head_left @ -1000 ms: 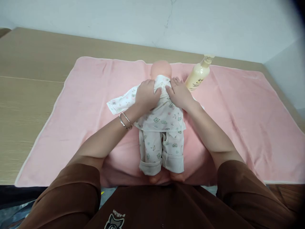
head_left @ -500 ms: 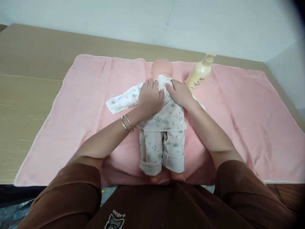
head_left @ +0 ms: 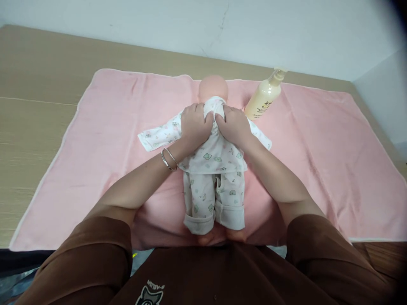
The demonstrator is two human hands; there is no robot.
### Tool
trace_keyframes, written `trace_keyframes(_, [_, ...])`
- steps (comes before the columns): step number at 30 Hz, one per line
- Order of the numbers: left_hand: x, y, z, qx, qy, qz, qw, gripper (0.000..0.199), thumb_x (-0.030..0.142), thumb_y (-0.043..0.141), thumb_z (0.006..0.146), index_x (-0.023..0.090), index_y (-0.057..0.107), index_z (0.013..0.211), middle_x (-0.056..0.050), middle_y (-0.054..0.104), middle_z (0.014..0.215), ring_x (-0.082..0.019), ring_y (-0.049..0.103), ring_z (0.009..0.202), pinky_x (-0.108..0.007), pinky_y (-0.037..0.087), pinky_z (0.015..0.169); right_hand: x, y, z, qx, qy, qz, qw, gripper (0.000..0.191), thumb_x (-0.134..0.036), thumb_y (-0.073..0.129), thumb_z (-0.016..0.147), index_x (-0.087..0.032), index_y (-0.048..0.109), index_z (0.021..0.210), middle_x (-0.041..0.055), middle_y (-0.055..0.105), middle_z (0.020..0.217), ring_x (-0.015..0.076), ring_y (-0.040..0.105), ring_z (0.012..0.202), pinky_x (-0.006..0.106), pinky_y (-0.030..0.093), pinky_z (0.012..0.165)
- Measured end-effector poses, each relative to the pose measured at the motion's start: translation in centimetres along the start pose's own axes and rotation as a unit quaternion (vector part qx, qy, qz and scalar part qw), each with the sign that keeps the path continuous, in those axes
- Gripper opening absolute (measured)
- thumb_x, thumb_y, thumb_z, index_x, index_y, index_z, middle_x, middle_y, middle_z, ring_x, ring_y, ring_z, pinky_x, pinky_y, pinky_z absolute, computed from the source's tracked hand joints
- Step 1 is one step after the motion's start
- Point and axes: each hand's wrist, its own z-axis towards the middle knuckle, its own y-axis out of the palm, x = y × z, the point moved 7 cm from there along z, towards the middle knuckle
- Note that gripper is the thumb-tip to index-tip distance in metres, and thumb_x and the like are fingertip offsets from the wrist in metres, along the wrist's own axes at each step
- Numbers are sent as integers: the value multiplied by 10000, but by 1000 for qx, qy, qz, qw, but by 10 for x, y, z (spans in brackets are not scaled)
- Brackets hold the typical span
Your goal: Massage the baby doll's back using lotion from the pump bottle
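Note:
A baby doll lies lengthwise before me, its bald head away from me and no face showing. It wears a white printed top and matching trousers with turned-up cuffs. My left hand curls round the doll's left-side shoulder area in view, its thumb on the upper middle of the top. Opposite it, my right hand wraps the other shoulder, thumb near the first one. Fingertips of both hands are partly hidden. The sleeves spread out to either side.
Under the doll is a pink blanket with a pale edge, spread over a wooden table. A cream pump bottle stands close beyond my right hand. A white wall rises behind the table.
My fingers, flatter on the doll before, now curl more round its shoulders. Both thumbs have come closer together on the top, bunching the cloth. The view has shifted slightly.

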Motion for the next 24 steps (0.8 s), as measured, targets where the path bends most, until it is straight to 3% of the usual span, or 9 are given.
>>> trace_keyframes(7, [2, 0, -2, 5, -4, -14, 1000, 389, 411, 386, 1038, 178, 626, 1236, -180, 693, 1287, -349, 593, 1313, -528, 424, 1203, 12, 1, 14, -12, -15, 40, 999, 502, -425, 397, 1018, -65, 650, 1258, 232, 717, 1222, 399, 657, 1171, 535, 521, 1034])
trace_keyframes(13, [21, -5, -22, 5, 65, 11, 998, 425, 374, 372, 1041, 104, 562, 1308, -260, 610, 1411, -404, 511, 1427, -588, 352, 1259, 18, 0, 15, -23, -17, 26, 999, 477, -408, 403, 996, -79, 616, 1269, 222, 708, 1220, 395, 650, 1147, 543, 525, 1026])
trace_keyframes(16, [15, -6, -10, -6, 77, 18, 997, 396, 358, 389, 1028, 113, 599, 1258, -234, 668, 1329, -374, 581, 1331, -565, 431, 1202, 5, -3, 1, -14, -20, -4, 1000, 501, -408, 334, 1048, -66, 635, 1256, 223, 715, 1238, 389, 638, 1209, 575, 441, 1159])
trace_keyframes(20, [-5, -2, 12, -63, 32, 10, 997, 378, 416, 393, 1021, 164, 672, 1051, -173, 740, 1108, -331, 675, 1111, -515, 544, 1060, -13, -12, -20, 40, 5, -60, 997, 528, -378, 290, 1074, -48, 653, 1272, 220, 721, 1252, 370, 630, 1274, 590, 257, 1307])
trace_keyframes(24, [6, -6, -1, -29, 52, 33, 998, 384, 364, 378, 1033, 127, 656, 1152, -213, 719, 1213, -353, 643, 1228, -543, 490, 1142, -4, -10, -12, 17, 12, -35, 999, 522, -383, 304, 1067, -55, 671, 1244, 224, 720, 1272, 364, 638, 1282, 609, 217, 1319])
